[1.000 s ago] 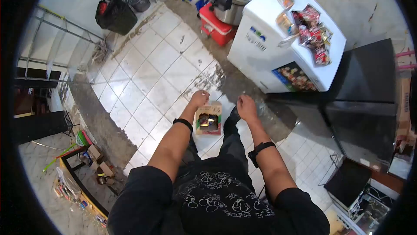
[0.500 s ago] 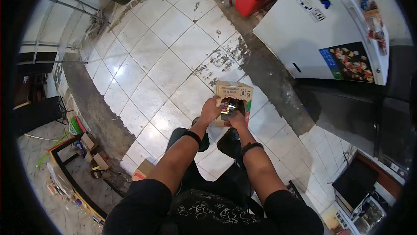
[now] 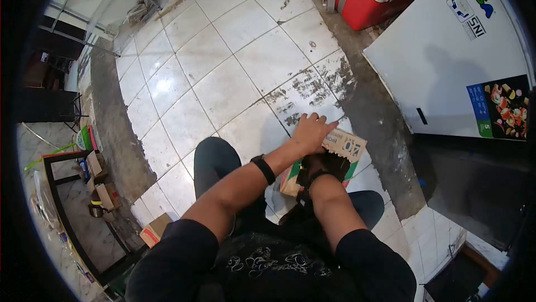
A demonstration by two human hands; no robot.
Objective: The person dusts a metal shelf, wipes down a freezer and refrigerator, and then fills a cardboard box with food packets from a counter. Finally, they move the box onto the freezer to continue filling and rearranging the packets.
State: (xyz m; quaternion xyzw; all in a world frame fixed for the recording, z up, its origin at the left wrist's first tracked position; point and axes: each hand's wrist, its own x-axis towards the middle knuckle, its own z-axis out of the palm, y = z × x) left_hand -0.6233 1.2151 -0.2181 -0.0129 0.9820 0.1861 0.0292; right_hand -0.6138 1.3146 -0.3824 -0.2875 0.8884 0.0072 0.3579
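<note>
A printed cardboard box (image 3: 344, 144) with a torn-edged flap sits on the tiled floor between my knees, its opening facing up toward me. My left hand (image 3: 310, 134) grips the box at its far left edge, with the fingers bent over the side by the flap. Down inside the dark opening is my right hand (image 3: 316, 167), sunk in to about the wrist. Its fingers are hidden, so whatever they touch in there cannot be seen. Black bands circle both wrists.
A white fridge (image 3: 446, 62) stands at the right, with a red cooler box (image 3: 363, 0) beyond it. Another carton (image 3: 157, 229) lies by my left side. A dark-framed shelf (image 3: 72, 179) with small boxes is at the far left.
My right hand has gone deeper into the box, and the shiny small packs seen there before are now hidden. My left hand has shifted to the far edge. The view has moved lower and closer.
</note>
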